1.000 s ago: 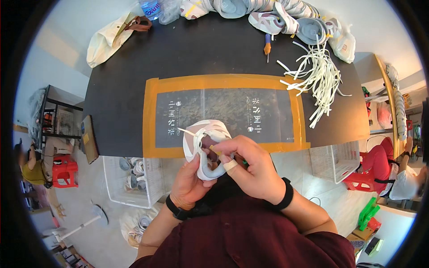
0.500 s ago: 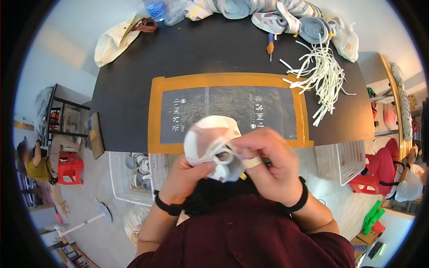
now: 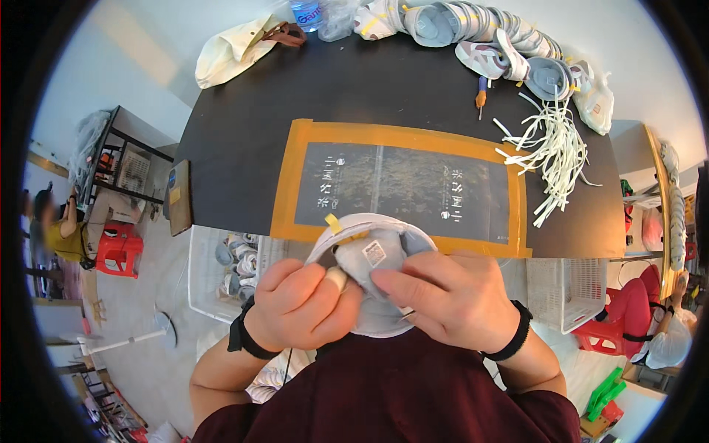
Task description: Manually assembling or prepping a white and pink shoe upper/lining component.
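Note:
Just over the table's near edge I hold a pale grey and white shoe upper (image 3: 369, 220), its padded opening facing up. Inside it shows the grey tongue (image 3: 374, 255), which carries a small white printed label, and a yellow tab sticks up from the upper's far rim. Closed fingers of my left hand (image 3: 299, 310) pinch the left side beside the tongue, and a pale yellowish band shows at one fingertip. On the other side, my right hand (image 3: 458, 299) grips the upper, thumb and forefinger on the tongue. What lies under my fingers is hidden.
An orange-taped dark sheet (image 3: 413, 184) lies on the black table (image 3: 236, 148). Farther right are white laces (image 3: 557, 155), an orange-and-blue-handled awl-like tool (image 3: 481, 96) and stacked shoe uppers (image 3: 436, 26). Crates (image 3: 565, 295) stand below; people sit at both sides.
The upper has been turned from its outer face so its opening and inside tongue now show. My right hand has moved from its eyelet area to the tongue. The view has swung slightly left.

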`<action>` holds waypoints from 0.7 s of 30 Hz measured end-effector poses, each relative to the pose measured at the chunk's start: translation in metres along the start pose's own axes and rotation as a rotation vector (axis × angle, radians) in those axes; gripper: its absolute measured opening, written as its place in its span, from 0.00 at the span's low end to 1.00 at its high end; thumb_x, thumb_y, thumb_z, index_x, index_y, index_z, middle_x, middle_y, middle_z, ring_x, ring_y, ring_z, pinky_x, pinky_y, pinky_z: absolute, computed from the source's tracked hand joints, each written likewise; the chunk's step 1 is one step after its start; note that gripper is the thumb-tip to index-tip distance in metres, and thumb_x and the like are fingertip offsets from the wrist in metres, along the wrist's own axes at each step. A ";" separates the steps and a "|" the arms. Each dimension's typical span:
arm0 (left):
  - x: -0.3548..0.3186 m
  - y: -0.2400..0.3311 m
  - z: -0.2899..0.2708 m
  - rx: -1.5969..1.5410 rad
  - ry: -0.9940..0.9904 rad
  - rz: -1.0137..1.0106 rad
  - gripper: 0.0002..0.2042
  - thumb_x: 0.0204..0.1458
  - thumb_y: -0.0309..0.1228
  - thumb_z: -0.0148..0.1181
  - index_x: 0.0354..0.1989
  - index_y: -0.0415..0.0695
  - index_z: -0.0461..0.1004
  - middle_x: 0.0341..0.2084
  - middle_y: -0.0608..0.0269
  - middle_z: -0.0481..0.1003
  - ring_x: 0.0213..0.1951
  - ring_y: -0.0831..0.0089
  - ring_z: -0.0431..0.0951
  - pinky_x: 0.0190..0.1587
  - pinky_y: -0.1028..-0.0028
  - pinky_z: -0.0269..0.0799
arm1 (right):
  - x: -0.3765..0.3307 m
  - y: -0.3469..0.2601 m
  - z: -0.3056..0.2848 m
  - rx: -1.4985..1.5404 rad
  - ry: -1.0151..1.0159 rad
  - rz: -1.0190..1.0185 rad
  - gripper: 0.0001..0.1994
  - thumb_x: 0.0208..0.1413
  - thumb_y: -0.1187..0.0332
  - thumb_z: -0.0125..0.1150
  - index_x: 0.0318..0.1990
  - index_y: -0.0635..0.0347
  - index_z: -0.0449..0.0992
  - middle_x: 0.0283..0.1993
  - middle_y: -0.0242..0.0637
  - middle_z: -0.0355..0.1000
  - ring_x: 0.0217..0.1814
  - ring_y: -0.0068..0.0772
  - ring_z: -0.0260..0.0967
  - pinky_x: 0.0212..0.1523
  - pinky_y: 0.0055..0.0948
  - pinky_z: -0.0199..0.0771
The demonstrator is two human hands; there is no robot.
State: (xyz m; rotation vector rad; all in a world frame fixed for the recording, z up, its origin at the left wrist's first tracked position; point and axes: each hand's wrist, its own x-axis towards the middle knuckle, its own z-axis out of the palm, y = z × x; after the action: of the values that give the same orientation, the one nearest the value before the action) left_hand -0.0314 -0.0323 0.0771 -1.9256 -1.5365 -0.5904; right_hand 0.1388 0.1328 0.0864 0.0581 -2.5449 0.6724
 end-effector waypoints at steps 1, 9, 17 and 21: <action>-0.006 -0.002 0.001 0.001 -0.002 0.001 0.08 0.39 0.30 0.62 0.30 0.54 0.73 0.32 0.72 0.72 0.37 0.73 0.71 0.34 0.74 0.65 | 0.000 -0.002 0.003 0.022 0.043 0.021 0.19 0.39 0.71 0.66 0.44 0.47 0.80 0.33 0.27 0.70 0.21 0.27 0.70 0.19 0.25 0.69; -0.024 -0.006 -0.001 -0.026 0.067 0.122 0.11 0.40 0.28 0.61 0.34 0.54 0.74 0.30 0.72 0.70 0.35 0.74 0.70 0.31 0.73 0.65 | 0.008 -0.020 0.003 -0.021 -0.154 0.108 0.18 0.40 0.71 0.69 0.43 0.49 0.78 0.34 0.29 0.71 0.26 0.32 0.73 0.23 0.29 0.73; -0.034 -0.010 -0.006 0.047 0.082 0.158 0.11 0.42 0.27 0.61 0.35 0.54 0.74 0.29 0.72 0.68 0.38 0.74 0.70 0.33 0.74 0.65 | 0.006 -0.022 0.022 0.134 0.051 0.231 0.16 0.44 0.71 0.66 0.43 0.52 0.73 0.35 0.34 0.70 0.27 0.38 0.74 0.25 0.33 0.74; -0.031 -0.011 -0.011 0.075 0.078 0.170 0.10 0.43 0.27 0.62 0.36 0.55 0.74 0.28 0.72 0.68 0.39 0.73 0.69 0.34 0.74 0.65 | 0.004 -0.022 0.026 0.154 0.079 0.245 0.18 0.42 0.73 0.66 0.45 0.51 0.73 0.38 0.34 0.71 0.28 0.40 0.74 0.27 0.33 0.75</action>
State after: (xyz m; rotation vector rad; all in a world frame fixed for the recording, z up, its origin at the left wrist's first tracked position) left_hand -0.0494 -0.0596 0.0662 -1.9296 -1.3128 -0.5203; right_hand 0.1269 0.1015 0.0783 -0.2262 -2.4418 0.9447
